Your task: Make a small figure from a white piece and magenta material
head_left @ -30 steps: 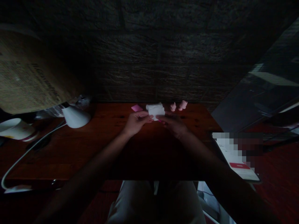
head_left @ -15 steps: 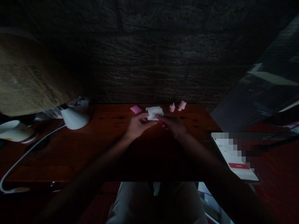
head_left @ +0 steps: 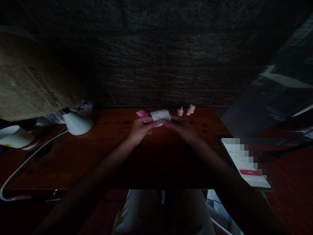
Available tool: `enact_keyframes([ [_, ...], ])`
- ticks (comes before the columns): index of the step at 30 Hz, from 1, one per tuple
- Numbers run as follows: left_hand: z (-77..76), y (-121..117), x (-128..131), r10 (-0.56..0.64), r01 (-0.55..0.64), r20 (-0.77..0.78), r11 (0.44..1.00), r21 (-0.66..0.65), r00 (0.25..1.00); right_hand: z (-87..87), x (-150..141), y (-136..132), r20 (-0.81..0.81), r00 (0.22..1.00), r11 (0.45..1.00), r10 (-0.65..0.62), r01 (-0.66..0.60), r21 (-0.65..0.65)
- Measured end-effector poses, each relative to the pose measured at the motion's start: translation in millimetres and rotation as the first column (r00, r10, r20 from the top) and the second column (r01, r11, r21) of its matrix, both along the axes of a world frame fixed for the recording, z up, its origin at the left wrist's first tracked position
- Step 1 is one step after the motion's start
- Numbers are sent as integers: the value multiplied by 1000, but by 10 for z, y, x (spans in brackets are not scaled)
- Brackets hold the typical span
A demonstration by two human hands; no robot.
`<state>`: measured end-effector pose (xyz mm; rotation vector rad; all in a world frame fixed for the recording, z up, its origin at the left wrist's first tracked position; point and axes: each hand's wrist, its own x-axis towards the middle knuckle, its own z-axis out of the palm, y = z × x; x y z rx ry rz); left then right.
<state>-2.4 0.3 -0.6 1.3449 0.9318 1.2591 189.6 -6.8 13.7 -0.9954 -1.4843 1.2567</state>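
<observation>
Over the far part of the table, both hands grip a crumpled white piece of tissue or cloth (head_left: 160, 115). My left hand (head_left: 141, 128) pinches its near left edge, thumb laid on top. From the other side my right hand (head_left: 182, 127) holds it, thumb also on top. A bright pink bit (head_left: 167, 127) shows under the right thumb; its kind is hidden. Beyond the left hand lies a small pink cushion-shaped piece (head_left: 141, 113). Two small pale pink figures, a smaller one (head_left: 180, 111) and a larger one (head_left: 190, 109), stand past the right hand.
A white cone-shaped lamp head (head_left: 79, 123) with a white cable rests on the wooden table (head_left: 97, 156). Left of it are a white paper cup (head_left: 16, 136) and a large brown paper bag (head_left: 31, 78). A dark brick wall rises behind. A tablet-like screen (head_left: 244, 163) sits right.
My left hand has shifted its grip, its thumb now lying over the near edge of the white piece. The white piece looks flatter and slightly further left.
</observation>
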Motion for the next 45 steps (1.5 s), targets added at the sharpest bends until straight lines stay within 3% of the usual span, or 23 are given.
enact_keyframes([
  [12,16,-54,61,-45,47,-72,999,26,996,-109,-64,75,-29,986,986,-167,166,-31],
  [20,1,-32,31,-18,19,-52,999,29,999,-31,-32,42,-50,997,998,-50,48,-35],
  [28,-2,-44,64,-48,52,-85,998,45,995,-93,-30,81,-44,985,982,-166,161,-101],
  [35,-1,-40,16,-59,66,-122,996,60,991,-83,-11,72,-10,994,988,-110,108,-106],
  [45,24,-59,47,-73,73,-77,997,-2,994,-64,-47,50,15,987,982,-159,160,-98],
])
